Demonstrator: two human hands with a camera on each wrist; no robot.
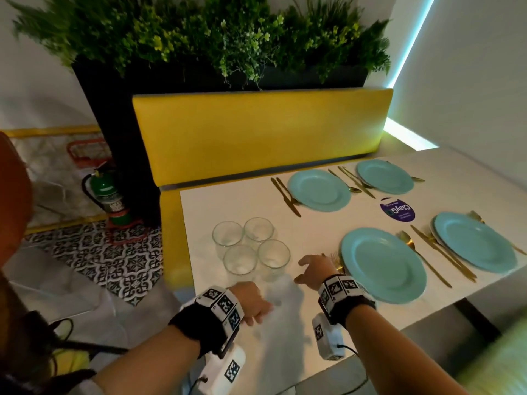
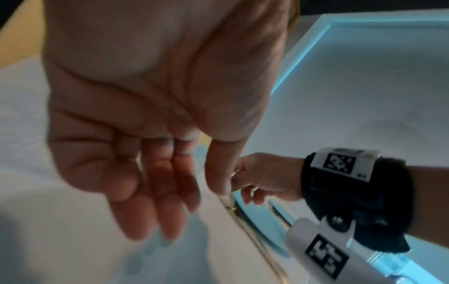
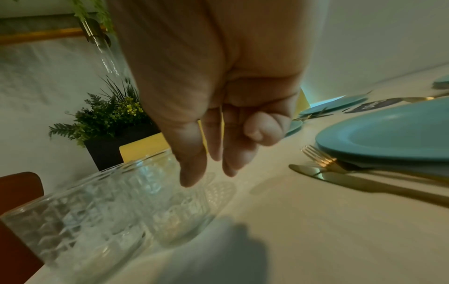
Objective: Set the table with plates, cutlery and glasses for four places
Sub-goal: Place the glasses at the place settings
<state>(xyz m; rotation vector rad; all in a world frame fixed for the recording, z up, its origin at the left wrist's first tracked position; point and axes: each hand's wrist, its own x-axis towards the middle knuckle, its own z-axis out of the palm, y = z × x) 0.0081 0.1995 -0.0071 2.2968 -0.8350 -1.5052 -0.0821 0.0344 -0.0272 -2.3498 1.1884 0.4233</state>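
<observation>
Several clear patterned glasses [image 1: 251, 249] stand clustered on the left part of the white table [image 1: 313, 223]; they loom close in the right wrist view [image 3: 97, 201]. Several teal plates [image 1: 383, 265] lie at the places, with gold cutlery [image 1: 436, 249] beside them. A gold fork [image 3: 320, 157] and knife [image 3: 364, 184] lie left of the nearest plate [image 3: 393, 134]. My left hand [image 1: 256, 309] hovers over the table just in front of the glasses, fingers relaxed and empty [image 2: 150, 182]. My right hand [image 1: 309, 269] hangs between the glasses and the nearest plate, holding nothing [image 3: 213, 149].
A yellow bench [image 1: 256, 132] backs the table's far side, with a dark planter of greenery [image 1: 199, 38] behind it. A round purple sticker [image 1: 397, 210] sits among the plates. A fire extinguisher [image 1: 109, 192] stands on the floor at left. A brown chair back [image 3: 19, 188] is near the glasses.
</observation>
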